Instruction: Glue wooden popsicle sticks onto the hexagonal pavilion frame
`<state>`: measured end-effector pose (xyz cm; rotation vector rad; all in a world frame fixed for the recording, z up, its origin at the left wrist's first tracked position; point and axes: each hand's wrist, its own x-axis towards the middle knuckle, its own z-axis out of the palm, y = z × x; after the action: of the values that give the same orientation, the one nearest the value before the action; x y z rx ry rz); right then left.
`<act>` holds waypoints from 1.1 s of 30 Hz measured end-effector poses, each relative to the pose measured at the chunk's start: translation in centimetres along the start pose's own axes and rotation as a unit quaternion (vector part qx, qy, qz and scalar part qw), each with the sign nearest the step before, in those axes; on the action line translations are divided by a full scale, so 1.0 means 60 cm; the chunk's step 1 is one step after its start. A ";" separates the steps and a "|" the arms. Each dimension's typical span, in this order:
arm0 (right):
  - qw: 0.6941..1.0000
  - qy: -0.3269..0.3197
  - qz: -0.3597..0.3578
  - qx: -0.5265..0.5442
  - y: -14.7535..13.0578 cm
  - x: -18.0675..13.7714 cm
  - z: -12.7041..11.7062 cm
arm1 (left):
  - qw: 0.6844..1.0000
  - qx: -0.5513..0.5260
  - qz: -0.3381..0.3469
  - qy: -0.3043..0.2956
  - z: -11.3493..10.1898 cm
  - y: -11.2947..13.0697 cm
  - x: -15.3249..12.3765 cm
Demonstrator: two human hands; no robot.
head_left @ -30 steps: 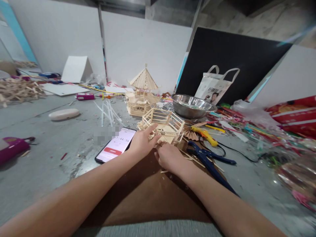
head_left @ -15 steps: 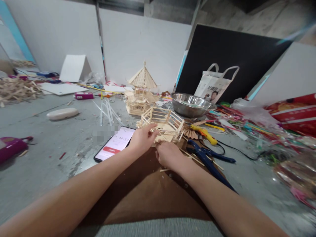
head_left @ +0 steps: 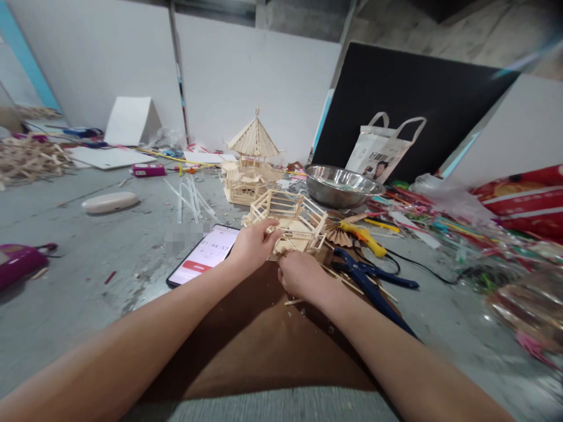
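Note:
A pale wooden-stick frame (head_left: 303, 225), many-sided with railings, stands on a brown board (head_left: 264, 340). My left hand (head_left: 255, 243) is closed on its near left side, thumb and fingers at the sticks. At the frame's near edge, my right hand (head_left: 301, 272) is curled with its fingers pressed together; whatever they pinch is hidden. Behind the frame rises a stick-built pavilion (head_left: 253, 158) with a pointed roof. Loose thin sticks (head_left: 343, 280) lie by my right wrist.
Left of my hands lies a phone (head_left: 204, 255) showing a timer. On the right are blue-handled cutters (head_left: 369, 281) and a yellow glue gun (head_left: 365, 237) with a black cord. A steel bowl (head_left: 343, 187) stands farther back, near a white bag (head_left: 380, 149). Clutter spreads along the right.
Almost nothing differs. Both hands keep their places at the stick frame, and the view has shifted very slightly.

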<state>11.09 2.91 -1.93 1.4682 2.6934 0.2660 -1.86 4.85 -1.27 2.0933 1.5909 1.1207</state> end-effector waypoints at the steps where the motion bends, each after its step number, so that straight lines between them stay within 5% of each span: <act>1: 1.000 0.002 -0.003 0.001 0.000 0.000 0.000 | 1.000 0.001 0.000 -0.001 -0.001 0.001 0.000; 15: 1.000 0.006 -0.012 -0.008 0.000 -0.001 -0.001 | 1.000 -0.004 -0.002 0.004 -0.002 -0.001 0.001; 27: 1.000 0.007 -0.011 -0.013 0.000 -0.001 -0.004 | 0.991 -0.129 0.002 -0.026 -0.009 -0.020 -0.001; 33: 1.000 -0.016 -0.012 -0.012 -0.002 -0.001 -0.009 | 0.997 0.045 0.060 -0.017 -0.020 -0.034 0.010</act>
<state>10.98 2.72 -1.43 1.4216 2.6708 0.2708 -4.07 5.88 -1.52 2.2806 1.5444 1.0635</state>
